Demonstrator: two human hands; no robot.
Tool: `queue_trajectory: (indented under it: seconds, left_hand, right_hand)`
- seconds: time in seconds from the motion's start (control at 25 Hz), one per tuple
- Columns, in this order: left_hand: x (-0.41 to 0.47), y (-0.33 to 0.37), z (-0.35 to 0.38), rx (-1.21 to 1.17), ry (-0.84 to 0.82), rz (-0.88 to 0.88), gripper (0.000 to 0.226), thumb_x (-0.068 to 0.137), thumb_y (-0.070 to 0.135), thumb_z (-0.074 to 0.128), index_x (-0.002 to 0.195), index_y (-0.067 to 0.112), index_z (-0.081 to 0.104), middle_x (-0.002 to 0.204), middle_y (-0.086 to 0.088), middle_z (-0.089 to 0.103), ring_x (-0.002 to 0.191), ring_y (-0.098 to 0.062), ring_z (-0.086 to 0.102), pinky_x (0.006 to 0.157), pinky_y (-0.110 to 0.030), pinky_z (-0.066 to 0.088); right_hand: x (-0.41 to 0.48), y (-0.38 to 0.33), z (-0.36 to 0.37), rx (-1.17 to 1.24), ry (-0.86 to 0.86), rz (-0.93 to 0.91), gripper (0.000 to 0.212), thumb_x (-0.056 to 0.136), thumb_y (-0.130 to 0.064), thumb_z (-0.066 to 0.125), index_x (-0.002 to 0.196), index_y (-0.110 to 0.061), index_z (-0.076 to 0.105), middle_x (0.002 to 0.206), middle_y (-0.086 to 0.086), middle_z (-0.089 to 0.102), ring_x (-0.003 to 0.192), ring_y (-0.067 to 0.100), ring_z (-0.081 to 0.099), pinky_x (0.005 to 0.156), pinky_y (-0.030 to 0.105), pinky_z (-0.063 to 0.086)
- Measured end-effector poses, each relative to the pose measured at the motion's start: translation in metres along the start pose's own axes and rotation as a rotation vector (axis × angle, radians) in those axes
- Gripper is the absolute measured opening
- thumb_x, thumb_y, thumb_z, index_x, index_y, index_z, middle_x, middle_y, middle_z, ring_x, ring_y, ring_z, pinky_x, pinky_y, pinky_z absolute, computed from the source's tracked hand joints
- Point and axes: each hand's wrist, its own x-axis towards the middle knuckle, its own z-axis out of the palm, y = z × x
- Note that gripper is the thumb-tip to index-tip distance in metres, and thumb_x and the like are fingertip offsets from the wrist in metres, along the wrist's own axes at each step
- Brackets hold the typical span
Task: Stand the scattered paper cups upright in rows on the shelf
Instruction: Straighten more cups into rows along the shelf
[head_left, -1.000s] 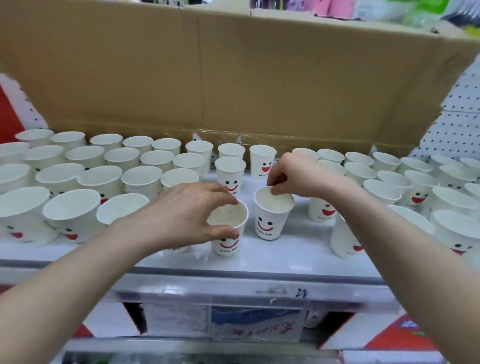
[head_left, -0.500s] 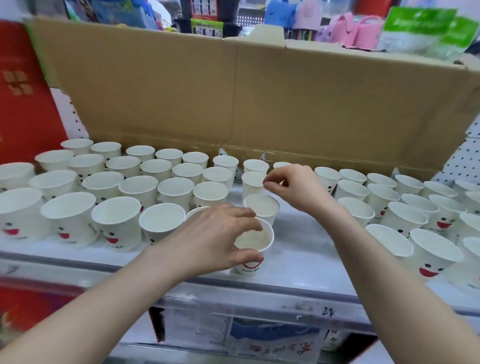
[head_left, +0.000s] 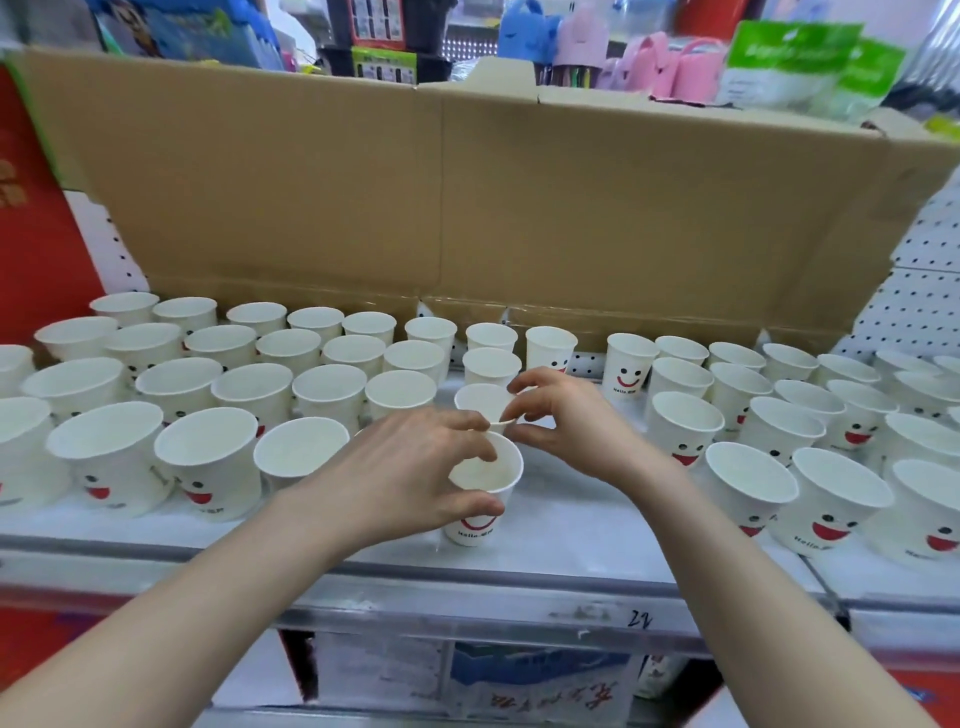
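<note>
Body in view: two arms only. Left hand (head_left: 410, 475) and right hand (head_left: 574, 423), above the shelf (head_left: 571, 543), are bare. Left forearm (head_left: 182, 623) and right forearm (head_left: 753, 597), in front of the shelf, are also bare, uncovered right to the frame edge. Both look broader toward that edge. Nail detail too blurred to tell.

Back edge of shelf (head_left: 571, 525): cardboard (head_left: 441, 197) standing.
Left: cup rows (head_left: 249, 384).
Right: more cup rows (head_left: 769, 415).
Centre gap: front cup (head_left: 485, 475) near front edge, rear cup (head_left: 480, 402) just behind.
</note>
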Motion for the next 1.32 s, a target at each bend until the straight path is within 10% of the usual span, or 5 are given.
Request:
queue_trajectory:
  seconds: [0.24, 0.48, 0.92, 1.32]
  left_hand:
    - [-0.005, -0.011, 0.001, -0.024, 0.047, 0.012, 0.039, 0.076, 0.057, 0.068, 0.109, 0.037, 0.066, 0.122, 0.022, 0.055, 0.112, -0.003, 0.048, 0.086, -0.028, 0.047]
    - [-0.008, -0.023, 0.001, -0.049, 0.051, 0.064, 0.012, 0.08, 0.038, 0.072, 0.091, 0.033, 0.072, 0.09, 0.016, 0.067, 0.096, -0.006, 0.056, 0.076, -0.03, 0.048]
    - [-0.012, -0.023, 0.012, -0.124, 0.102, 0.144, 0.014, 0.084, 0.033, 0.07, 0.097, 0.031, 0.073, 0.095, 0.012, 0.071, 0.091, -0.009, 0.061, 0.086, -0.042, 0.05]
    - [-0.021, -0.03, 0.0, -0.156, 0.173, 0.103, 0.035, 0.085, 0.043, 0.065, 0.119, 0.034, 0.064, 0.117, 0.017, 0.063, 0.11, -0.003, 0.053, 0.09, -0.027, 0.046]
  right_hand:
    - [0.006, 0.0, 0.001, -0.033, -0.006, -0.04, 0.011, 0.085, -0.018, 0.072, 0.095, -0.021, 0.075, 0.115, -0.005, 0.059, 0.079, 0.008, 0.062, 0.071, 0.006, 0.039]
    - [0.007, 0.0, -0.007, -0.094, 0.012, -0.081, 0.016, 0.082, -0.007, 0.07, 0.092, -0.018, 0.076, 0.104, -0.004, 0.064, 0.078, 0.012, 0.06, 0.077, 0.027, 0.05]
    - [0.008, -0.017, -0.012, -0.2, -0.061, -0.08, 0.02, 0.082, -0.004, 0.069, 0.093, -0.018, 0.077, 0.105, -0.005, 0.067, 0.074, 0.006, 0.054, 0.07, 0.014, 0.04]
    - [0.011, -0.016, -0.016, -0.217, 0.031, -0.132, 0.04, 0.083, 0.009, 0.053, 0.096, -0.022, 0.075, 0.109, -0.006, 0.069, 0.08, 0.005, 0.051, 0.074, 0.02, 0.042]
